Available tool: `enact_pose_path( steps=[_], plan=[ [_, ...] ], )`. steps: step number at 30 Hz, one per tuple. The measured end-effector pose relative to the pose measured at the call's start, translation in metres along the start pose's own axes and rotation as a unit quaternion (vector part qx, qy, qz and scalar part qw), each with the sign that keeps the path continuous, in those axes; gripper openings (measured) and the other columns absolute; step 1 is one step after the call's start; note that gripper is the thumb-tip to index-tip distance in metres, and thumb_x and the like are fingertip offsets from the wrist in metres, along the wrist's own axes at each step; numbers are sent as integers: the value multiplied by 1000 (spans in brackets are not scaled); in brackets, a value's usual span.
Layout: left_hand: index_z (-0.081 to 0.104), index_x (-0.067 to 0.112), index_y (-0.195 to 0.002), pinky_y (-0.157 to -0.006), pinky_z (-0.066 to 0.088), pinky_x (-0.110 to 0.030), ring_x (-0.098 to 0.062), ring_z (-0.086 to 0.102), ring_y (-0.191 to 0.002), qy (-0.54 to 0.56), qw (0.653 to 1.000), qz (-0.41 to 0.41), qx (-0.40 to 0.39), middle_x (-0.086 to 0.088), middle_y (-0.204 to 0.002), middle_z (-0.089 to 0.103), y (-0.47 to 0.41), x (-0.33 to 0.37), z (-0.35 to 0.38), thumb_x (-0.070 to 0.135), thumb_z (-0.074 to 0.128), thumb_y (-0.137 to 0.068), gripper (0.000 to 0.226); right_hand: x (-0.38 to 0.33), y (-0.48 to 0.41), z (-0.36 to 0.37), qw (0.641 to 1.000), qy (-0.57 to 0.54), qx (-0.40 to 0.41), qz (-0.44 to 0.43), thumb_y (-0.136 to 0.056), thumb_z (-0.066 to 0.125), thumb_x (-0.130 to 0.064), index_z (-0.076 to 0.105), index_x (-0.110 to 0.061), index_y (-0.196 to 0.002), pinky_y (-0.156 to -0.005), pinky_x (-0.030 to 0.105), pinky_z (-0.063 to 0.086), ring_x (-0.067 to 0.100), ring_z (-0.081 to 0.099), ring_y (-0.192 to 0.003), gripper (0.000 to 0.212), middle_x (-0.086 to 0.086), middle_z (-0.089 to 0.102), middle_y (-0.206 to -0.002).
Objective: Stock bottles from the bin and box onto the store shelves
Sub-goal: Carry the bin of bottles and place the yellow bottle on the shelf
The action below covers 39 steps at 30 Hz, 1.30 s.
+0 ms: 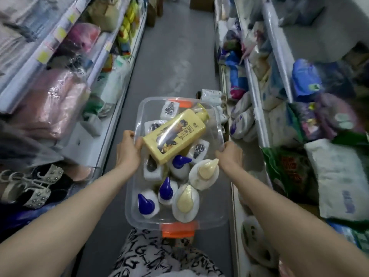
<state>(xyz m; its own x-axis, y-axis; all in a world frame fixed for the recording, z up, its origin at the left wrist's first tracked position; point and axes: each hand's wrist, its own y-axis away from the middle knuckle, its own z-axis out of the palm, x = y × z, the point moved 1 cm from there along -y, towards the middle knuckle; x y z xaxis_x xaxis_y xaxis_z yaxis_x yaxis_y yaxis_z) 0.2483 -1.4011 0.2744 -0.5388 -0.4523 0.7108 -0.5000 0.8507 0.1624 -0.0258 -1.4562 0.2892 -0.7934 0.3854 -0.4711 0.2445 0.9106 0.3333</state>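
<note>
I carry a clear plastic bin with orange latches in front of me, above the aisle floor. My left hand grips its left rim and my right hand grips its right rim. Inside lie several bottles: a large yellow bottle rests on top, white bottles with blue caps and cream caps stand below, and white bottles with dark labels sit around them.
Shelves line both sides of a narrow grey aisle. The left shelves hold wrapped textiles and shoes. The right shelves hold bagged goods. A cardboard box stands at the far end.
</note>
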Motion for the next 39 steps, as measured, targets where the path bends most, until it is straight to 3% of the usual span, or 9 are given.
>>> enact_pose_path(
  steps=[4,7,12,15,19,24,29,35,39],
  plan=[
    [47,12,-120,-73,34,-35,-23,46,-90,3,1000,10,-12,-4,-100,51,-84,23,8,31,46,-102,26,-51,-62,-1,999,-23,19,-30,-85,60,-6,48,-19,-117,-72,35,41,32,57,-89,36,13,64,-101],
    [45,15,-118,-62,33,-31,-25,51,-90,5,1000,3,-29,-6,-101,54,-152,33,14,33,45,-102,23,-88,-107,6,1000,-8,15,-22,-87,59,-6,44,-20,-124,-73,38,41,34,57,-92,42,16,64,-106],
    [45,16,-118,-72,44,-41,-29,56,-91,-6,999,7,-51,-10,-103,58,-257,64,18,36,45,-101,26,-144,-184,11,999,-22,25,-5,-85,60,-6,43,-23,-121,-77,44,51,34,62,-93,43,12,66,-103],
    [46,16,-117,-78,49,-46,-30,58,-90,-8,999,10,-48,-10,-101,59,-310,87,24,37,45,-100,27,-173,-235,10,999,-25,23,1,-85,62,-6,42,-24,-123,-76,41,49,34,63,-95,46,12,66,-102],
    [48,14,-118,-77,48,-43,-28,59,-90,-14,1000,-8,-17,-6,-100,60,-380,118,44,36,47,-100,29,-212,-321,6,999,-22,16,-23,-85,65,-7,43,-25,-115,-72,41,50,31,62,-87,41,8,65,-97],
    [47,9,-123,-72,38,-33,-19,53,-86,10,1000,-16,14,-2,-100,55,-454,162,63,30,47,-102,30,-264,-414,-16,998,-15,14,-51,-87,65,-4,45,-21,-121,-76,45,53,28,62,-87,43,6,64,-98],
    [49,12,-123,-76,40,-36,-21,53,-92,31,999,-28,30,-2,-103,56,-534,199,79,34,47,-101,31,-312,-499,-31,998,-23,22,-58,-86,66,-5,45,-24,-123,-76,37,47,25,55,-91,46,5,61,-108],
    [49,13,-122,-86,47,-43,-27,56,-99,52,998,-22,-13,-9,-110,59,-648,221,105,35,47,-100,31,-360,-583,-29,999,-7,33,-28,-84,66,-6,49,-23,-120,-72,32,38,22,50,-88,43,6,62,-111],
    [50,15,-120,-91,48,-51,-31,56,-105,34,998,-2,-51,-10,-112,61,-729,241,117,38,45,-100,31,-395,-633,-23,999,-8,41,30,-86,66,-7,52,-20,-114,-71,33,41,22,52,-86,34,5,64,-107]
  ],
)
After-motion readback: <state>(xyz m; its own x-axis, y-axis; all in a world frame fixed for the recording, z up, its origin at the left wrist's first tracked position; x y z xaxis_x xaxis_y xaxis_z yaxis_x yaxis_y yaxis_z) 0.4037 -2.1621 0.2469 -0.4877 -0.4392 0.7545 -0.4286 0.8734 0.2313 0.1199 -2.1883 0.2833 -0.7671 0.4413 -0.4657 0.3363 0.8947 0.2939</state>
